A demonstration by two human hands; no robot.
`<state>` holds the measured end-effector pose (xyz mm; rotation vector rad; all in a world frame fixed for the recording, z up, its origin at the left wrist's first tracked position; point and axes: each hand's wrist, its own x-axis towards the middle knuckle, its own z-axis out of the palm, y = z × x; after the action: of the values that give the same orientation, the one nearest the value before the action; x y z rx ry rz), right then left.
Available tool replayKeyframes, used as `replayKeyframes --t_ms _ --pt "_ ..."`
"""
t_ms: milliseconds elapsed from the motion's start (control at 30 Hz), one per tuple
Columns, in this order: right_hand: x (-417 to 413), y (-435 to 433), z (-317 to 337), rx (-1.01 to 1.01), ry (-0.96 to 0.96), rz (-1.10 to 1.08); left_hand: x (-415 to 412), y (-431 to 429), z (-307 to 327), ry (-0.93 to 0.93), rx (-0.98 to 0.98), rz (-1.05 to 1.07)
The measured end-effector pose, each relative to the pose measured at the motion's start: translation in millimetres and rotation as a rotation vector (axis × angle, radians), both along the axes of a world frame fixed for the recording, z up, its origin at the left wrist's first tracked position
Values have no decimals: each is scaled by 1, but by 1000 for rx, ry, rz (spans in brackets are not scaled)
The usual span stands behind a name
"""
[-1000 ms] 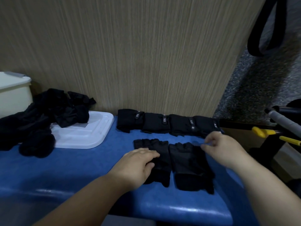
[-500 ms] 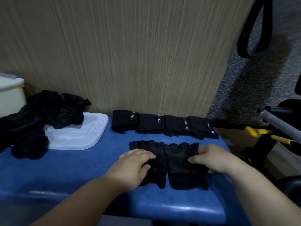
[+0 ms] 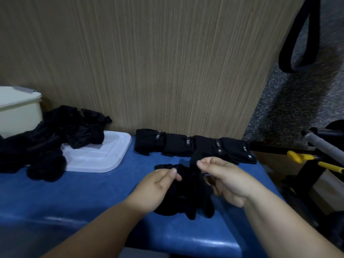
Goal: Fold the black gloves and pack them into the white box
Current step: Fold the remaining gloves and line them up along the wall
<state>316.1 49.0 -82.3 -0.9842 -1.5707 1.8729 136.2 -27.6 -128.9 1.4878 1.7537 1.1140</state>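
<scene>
On the blue table (image 3: pixel 74 198), at 6 o'clock in the view, a pair of black gloves (image 3: pixel 186 198), bunched up near the front edge. At 7 o'clock of that pair, the left hand (image 3: pixel 158 189), fingers curled, thumb and first finger pinching the top edge of the cloth. At 2 o'clock of the pair, the right hand (image 3: pixel 225 179), fingers curled too, pinching a bit of black cloth and holding it a little above the rest. Both hands close together, not touching each other.

Past the hands, at 12 o'clock, a row of folded gloves (image 3: pixel 195 146), four side by side along the wooden wall (image 3: pixel 167 62), small white tags on top. Far over at 9 o'clock, a messy heap of loose gloves (image 3: pixel 46 142), partly on the table and partly on a flat white lid (image 3: pixel 104 159). Behind the heap, at 10 o'clock, the white box (image 3: pixel 18 110), only one corner in view, inside hidden.

Off the table at 3 o'clock, yellow handles (image 3: pixel 297 157) on a black frame. Up at 1 o'clock, a black strap (image 3: pixel 286 53) hanging in a loop.
</scene>
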Motion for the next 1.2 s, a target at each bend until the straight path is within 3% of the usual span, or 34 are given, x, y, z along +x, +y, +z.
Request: replayKeyframes --t_ms 200,333,400,467,667,900,1033,1200 --pt "-5 -3 -5 109 -60 5 -2 1 6 98 -17 101" --pt "4 9 -14 376 -413 -163 -3 -1 5 133 -104 146" --pt "8 13 -19 400 -592 -127 -1 0 4 159 -118 156" --pt "7 14 -24 351 -636 -72 1 1 5 142 -128 156" --pt "-3 9 -29 251 -490 -105 4 8 2 -47 -136 143" --pt "-10 11 -27 22 -268 -108 7 1 14 -455 -62 46" --pt "-12 12 -22 -86 -66 -107 6 -3 22 -550 -6 -28" --pt "-16 10 -18 -130 97 -62 4 -5 25 -531 8 -2"
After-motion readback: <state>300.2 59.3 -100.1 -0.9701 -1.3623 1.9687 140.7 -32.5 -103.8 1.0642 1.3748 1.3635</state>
